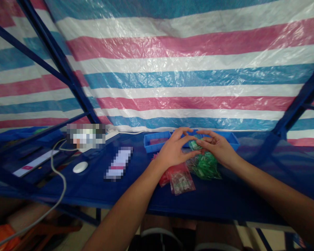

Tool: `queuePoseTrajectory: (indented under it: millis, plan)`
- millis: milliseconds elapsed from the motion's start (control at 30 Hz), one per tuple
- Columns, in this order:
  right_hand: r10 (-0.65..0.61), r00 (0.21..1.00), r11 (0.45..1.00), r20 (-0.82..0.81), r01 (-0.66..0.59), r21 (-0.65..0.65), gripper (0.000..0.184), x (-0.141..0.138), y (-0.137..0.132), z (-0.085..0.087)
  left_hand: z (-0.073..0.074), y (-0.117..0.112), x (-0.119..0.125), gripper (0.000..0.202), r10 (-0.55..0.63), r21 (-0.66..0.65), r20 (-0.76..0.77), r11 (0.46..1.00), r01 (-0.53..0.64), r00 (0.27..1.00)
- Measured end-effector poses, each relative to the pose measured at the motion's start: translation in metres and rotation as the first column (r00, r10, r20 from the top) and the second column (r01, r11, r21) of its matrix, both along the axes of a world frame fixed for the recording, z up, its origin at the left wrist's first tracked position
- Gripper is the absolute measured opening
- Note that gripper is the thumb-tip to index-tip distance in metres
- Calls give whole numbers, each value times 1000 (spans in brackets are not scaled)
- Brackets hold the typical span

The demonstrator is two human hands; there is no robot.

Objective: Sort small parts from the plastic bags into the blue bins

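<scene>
My left hand (174, 148) and my right hand (217, 144) meet above a dark blue table (94, 188), fingertips pinched together on a small green packet (195, 145). Under the hands lies a heap of small plastic bags: green ones (205, 166) to the right and red ones (179, 178) toward me. Two shallow blue trays stand just behind the hands, one (157, 141) to the left and one (231, 139) to the right.
A white mouse (80, 167) with a grey cable (59, 195) lies at the left, beside a long white strip (35, 163). A striped pink, blue and white tarpaulin (172, 69) on blue poles (57, 55) closes off the back.
</scene>
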State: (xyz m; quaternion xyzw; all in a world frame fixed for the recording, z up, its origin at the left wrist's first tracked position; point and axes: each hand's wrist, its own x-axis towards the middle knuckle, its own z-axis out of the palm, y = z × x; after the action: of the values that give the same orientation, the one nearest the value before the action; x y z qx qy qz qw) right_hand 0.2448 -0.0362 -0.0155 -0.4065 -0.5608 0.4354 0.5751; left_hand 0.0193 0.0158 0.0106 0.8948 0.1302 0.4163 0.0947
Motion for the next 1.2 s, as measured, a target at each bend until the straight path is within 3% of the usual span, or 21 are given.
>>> queuePoseTrajectory:
  millis: [133,267,333,400,667,767,867,1067,1200]
  plan:
    - [42,993,996,-108,-50,-73,68,-3,-5,3,4,0,-3,49,-31,105,-12,994,32,999]
    - [42,985,994,-168,-58,-94,43,-6,-5,3,4,2,-5,32,-54,140,-49,988,60,997]
    - [35,989,995,-140,-48,-91,35,-6,-4,4,3,3,-4,22,-44,144,-69,988,54,997]
    - [37,995,995,-91,-44,-86,39,-4,-3,4,2,2,-3,23,-18,126,-65,992,26,998]
    - [15,982,1000,188,-17,7,46,-3,-8,6,2,-1,1,29,80,-91,94,993,-71,992]
    - [36,994,998,99,-30,-63,50,-3,-6,4,3,-2,-1,46,60,-67,75,996,-55,995]
    - [73,995,986,-73,-83,-145,47,-1,-5,3,4,-1,-2,55,13,47,42,999,-15,999]
    - [178,967,951,-180,-216,-221,50,-6,-11,12,3,5,-3,31,-19,165,25,986,15,1000]
    - [111,981,975,-157,-138,-173,46,-8,-11,14,3,5,-1,21,2,125,83,992,-13,997]
